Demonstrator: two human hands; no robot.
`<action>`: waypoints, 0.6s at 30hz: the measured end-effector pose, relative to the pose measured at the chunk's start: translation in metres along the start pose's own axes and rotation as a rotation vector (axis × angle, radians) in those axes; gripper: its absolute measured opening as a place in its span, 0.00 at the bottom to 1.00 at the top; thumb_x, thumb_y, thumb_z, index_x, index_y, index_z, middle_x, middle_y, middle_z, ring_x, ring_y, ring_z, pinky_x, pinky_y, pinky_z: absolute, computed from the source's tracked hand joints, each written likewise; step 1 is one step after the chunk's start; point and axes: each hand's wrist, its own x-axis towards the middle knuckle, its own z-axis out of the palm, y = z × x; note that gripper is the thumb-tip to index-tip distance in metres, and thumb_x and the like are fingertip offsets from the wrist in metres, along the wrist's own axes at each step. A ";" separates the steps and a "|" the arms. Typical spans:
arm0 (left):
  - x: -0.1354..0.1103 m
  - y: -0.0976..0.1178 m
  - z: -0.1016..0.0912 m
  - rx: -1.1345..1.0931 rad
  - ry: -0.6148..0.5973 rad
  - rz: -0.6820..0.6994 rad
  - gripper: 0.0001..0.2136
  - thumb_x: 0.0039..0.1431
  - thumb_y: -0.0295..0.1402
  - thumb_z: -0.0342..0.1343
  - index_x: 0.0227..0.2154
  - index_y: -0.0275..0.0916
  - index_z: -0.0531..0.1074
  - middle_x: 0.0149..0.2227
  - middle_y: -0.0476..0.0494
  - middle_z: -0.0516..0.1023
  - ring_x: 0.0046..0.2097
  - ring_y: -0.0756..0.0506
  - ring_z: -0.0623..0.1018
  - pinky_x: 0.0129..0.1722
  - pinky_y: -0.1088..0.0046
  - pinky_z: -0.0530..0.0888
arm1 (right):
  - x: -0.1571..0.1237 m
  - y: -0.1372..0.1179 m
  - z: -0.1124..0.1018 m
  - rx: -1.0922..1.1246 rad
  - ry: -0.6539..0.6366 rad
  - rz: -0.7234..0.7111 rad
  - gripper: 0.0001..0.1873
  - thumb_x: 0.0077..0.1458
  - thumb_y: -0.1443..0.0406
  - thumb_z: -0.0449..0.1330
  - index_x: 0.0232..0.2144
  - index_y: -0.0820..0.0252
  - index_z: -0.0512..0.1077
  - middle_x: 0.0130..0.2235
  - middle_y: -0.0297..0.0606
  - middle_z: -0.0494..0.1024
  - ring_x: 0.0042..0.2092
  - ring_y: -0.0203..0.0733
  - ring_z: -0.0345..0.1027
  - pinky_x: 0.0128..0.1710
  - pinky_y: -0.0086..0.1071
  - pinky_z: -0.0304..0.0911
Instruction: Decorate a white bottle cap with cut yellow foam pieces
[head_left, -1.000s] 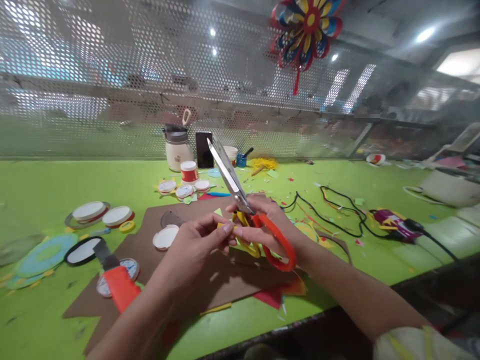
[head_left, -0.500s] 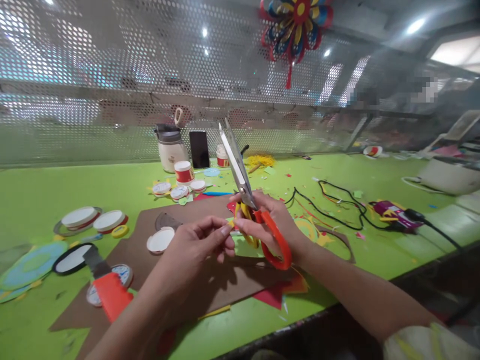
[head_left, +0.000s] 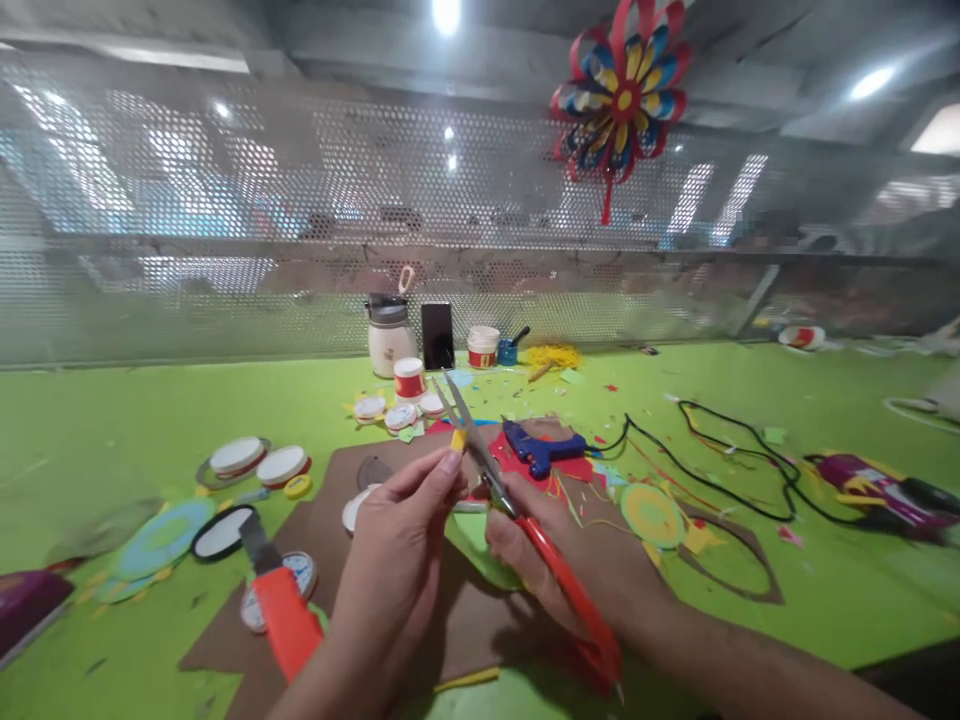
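Two hands meet above the brown cardboard (head_left: 319,540). A small yellow scrap (head_left: 458,439) is pinched between thumb and forefinger of the left hand (head_left: 397,545), right at the slightly parted blades of the scissors (head_left: 480,455). The red handles are gripped by the closed fingers of the right hand (head_left: 581,565). The scrap is best held taut and fed deep between the blades, with fingertips kept clear of the edge.

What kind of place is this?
Probably a paper-craft workshop bench: the right hand holds scissors, the left hand pinches a yellow scrap, a glue gun lies among paper cut-outs on the green table, and a paper pinwheel hangs above.
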 end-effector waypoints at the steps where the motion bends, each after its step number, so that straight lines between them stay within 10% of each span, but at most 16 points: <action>1: -0.001 0.000 0.000 -0.007 0.003 0.014 0.12 0.37 0.32 0.73 0.27 0.36 0.80 0.23 0.49 0.77 0.27 0.53 0.73 0.29 0.81 0.72 | -0.001 -0.003 0.001 0.000 0.003 0.002 0.13 0.62 0.57 0.53 0.47 0.50 0.71 0.30 0.36 0.75 0.30 0.42 0.69 0.27 0.31 0.65; 18: -0.011 -0.004 -0.001 0.062 -0.061 0.070 0.06 0.45 0.33 0.69 0.26 0.38 0.78 0.27 0.49 0.79 0.32 0.51 0.75 0.34 0.79 0.72 | -0.015 0.019 0.024 0.320 -0.048 0.161 0.25 0.61 0.47 0.51 0.55 0.50 0.63 0.29 0.32 0.62 0.32 0.39 0.59 0.32 0.31 0.62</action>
